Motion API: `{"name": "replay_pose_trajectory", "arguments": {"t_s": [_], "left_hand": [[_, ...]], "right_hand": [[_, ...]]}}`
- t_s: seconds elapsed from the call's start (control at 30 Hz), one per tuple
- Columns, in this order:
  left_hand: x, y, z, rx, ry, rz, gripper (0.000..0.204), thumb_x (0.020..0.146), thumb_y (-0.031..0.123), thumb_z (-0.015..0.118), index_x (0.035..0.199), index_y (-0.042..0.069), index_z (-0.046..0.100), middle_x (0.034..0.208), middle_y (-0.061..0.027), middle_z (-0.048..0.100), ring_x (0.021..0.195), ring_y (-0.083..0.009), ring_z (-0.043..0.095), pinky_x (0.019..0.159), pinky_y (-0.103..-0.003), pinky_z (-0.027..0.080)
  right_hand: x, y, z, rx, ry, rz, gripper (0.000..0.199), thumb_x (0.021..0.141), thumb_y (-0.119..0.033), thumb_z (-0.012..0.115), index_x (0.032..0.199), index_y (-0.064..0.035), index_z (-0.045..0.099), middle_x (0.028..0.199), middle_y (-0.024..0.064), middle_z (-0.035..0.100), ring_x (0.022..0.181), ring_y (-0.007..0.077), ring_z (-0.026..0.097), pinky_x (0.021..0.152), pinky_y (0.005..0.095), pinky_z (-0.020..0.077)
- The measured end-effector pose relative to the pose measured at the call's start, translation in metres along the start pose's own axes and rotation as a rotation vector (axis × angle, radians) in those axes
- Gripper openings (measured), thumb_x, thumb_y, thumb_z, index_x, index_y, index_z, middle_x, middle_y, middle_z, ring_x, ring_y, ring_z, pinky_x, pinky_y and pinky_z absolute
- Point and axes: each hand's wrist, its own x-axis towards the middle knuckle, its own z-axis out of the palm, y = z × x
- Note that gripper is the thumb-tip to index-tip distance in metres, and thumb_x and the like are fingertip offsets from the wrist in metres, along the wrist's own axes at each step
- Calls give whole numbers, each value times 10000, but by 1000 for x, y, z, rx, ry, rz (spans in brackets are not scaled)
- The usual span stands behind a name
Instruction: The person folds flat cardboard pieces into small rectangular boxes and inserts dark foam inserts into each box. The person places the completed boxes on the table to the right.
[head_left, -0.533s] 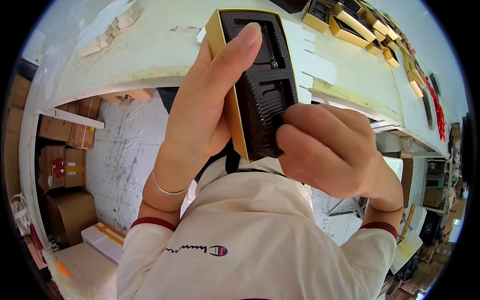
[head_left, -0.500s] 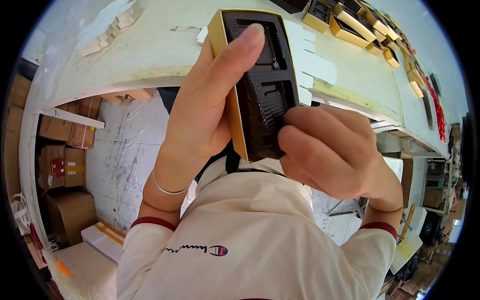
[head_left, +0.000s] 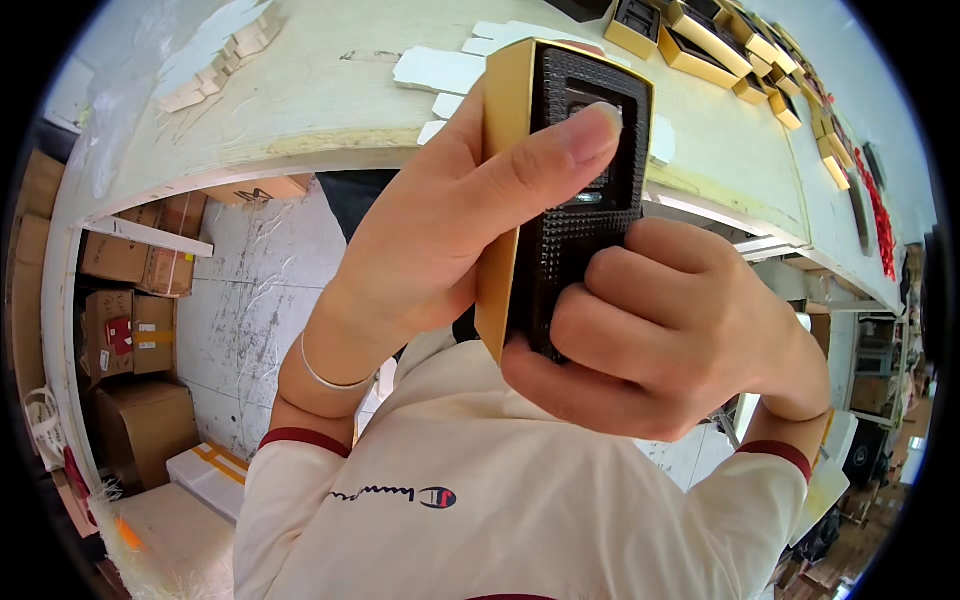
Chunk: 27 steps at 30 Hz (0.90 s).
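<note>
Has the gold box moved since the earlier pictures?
Yes: judged against the table, the gold box has shifted right and a little lower in the view, along with the left hand holding it.

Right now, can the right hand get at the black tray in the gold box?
Probably yes: the right hand seems to touch the black tray, and the gold box is open on top.

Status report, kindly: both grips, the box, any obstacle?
Left grip around gold box. Right grip curled at its near end. Black insert inside box, near end hidden. No obstacle visible.
</note>
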Motion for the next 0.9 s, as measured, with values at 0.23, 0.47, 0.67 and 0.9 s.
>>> {"name": "replay_pose_trajectory", "arguments": {"t_s": [0.23, 0.47, 0.67, 0.9], "left_hand": [[-1, -1, -1, -128, -45, -51, 565, 956, 462, 352, 1376, 84, 337, 1223, -157, 534, 1056, -226, 564, 885, -356, 474], [-2, -2, 0, -551, 15, -10, 581, 963, 465, 335, 1297, -2, 424, 1221, -184, 536, 1051, -257, 567, 888, -373, 477], [10, 2, -12, -558, 193, -23, 572, 949, 496, 366, 1173, -12, 503, 1013, -131, 599, 877, -227, 600, 763, -325, 526], [26, -14, -10, -554, 231, -18, 603, 914, 562, 405, 1112, 7, 531, 968, -87, 604, 860, -197, 594, 774, -310, 508]], "right_hand": [[7, -3, -3, 48, -16, 102, 333, 426, -145, 646, 757, -115, 640, 644, -32, 399, 542, 128, 368, 497, 278, 282], [12, -11, 10, 171, 222, 365, 255, 505, -159, 695, 740, -86, 629, 716, 0, 529, 625, 172, 460, 627, 340, 330], [2, -14, 32, -82, 375, 290, 259, 609, -182, 721, 798, -19, 656, 790, 59, 605, 725, 217, 556, 690, 350, 410], [0, 3, 51, 25, 522, 322, 244, 576, -108, 697, 788, 0, 643, 828, 76, 578, 774, 216, 557, 832, 374, 429]]}}
